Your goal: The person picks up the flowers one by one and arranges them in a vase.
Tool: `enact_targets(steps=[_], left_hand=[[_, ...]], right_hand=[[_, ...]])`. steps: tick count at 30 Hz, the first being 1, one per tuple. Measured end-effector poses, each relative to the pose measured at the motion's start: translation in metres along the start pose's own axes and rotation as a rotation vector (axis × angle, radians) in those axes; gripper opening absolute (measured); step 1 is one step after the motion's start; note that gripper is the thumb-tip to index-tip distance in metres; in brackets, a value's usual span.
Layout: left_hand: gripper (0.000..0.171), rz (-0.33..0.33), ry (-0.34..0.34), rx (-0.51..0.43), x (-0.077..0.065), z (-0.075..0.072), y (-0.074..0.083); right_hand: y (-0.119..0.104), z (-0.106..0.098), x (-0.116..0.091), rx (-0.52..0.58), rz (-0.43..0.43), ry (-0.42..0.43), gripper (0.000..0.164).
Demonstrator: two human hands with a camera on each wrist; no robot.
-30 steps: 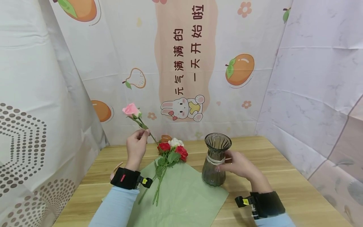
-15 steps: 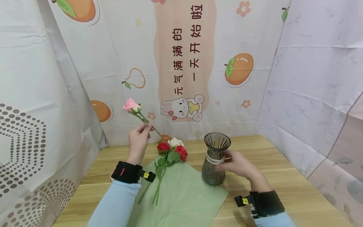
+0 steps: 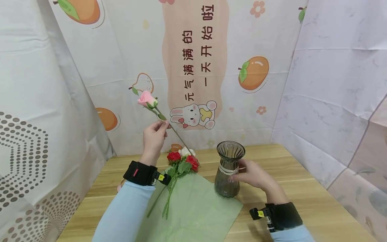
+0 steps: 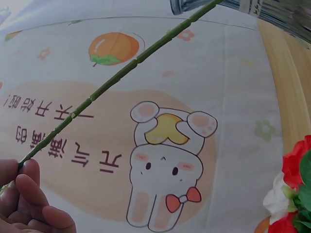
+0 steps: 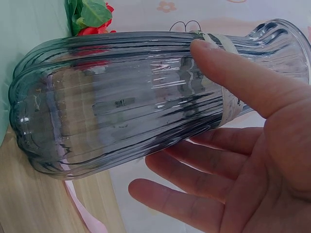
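Note:
High over the left side of the table, my left hand [image 3: 155, 139] pinches the stem of a pink rose [image 3: 147, 99] between thumb and fingertips. Its bare green stem [image 4: 114, 80] slants down to the right, the lower end overlapping the flowers below in the head view. My right hand [image 3: 255, 176] holds a smoky ribbed glass vase [image 3: 227, 188] at its tied neck, thumb on the near side and fingers round the back. The vase stands upright at the edge of the green sheet, its flared mouth facing up. In the right wrist view the glass body [image 5: 121, 107] looks see-through.
Red roses [image 3: 173, 157] and a white flower [image 3: 185, 152] lie with their stems across a green wrapping sheet [image 3: 199, 208] on the wooden table [image 3: 290, 188]. A pink ribbon-like strip [image 5: 85, 208] lies beyond the vase. Printed cloth [image 3: 254, 111] hangs behind.
My left hand has risen and moved right, carrying the pink rose higher. My right hand and the vase have stayed in place.

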State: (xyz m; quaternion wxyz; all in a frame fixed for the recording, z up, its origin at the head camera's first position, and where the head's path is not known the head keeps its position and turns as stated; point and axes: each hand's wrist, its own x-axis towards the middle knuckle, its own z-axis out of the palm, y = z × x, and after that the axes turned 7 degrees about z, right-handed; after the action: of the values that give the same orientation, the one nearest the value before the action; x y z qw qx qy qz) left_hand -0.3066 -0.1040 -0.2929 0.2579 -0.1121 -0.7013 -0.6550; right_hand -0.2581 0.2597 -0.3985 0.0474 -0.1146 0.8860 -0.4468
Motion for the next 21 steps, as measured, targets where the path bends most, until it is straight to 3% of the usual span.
enact_targets(steps=[8,21], left_hand=[[0.031,0.024,-0.009,-0.037,0.005,0.016,0.011],[0.029,0.024,0.037,-0.194,0.013,0.030,0.019]], right_hand=[[0.001,0.001,0.001,-0.004,0.010,0.003,0.069],[0.001,0.002,0.001,0.020,0.011,-0.001,0.068]])
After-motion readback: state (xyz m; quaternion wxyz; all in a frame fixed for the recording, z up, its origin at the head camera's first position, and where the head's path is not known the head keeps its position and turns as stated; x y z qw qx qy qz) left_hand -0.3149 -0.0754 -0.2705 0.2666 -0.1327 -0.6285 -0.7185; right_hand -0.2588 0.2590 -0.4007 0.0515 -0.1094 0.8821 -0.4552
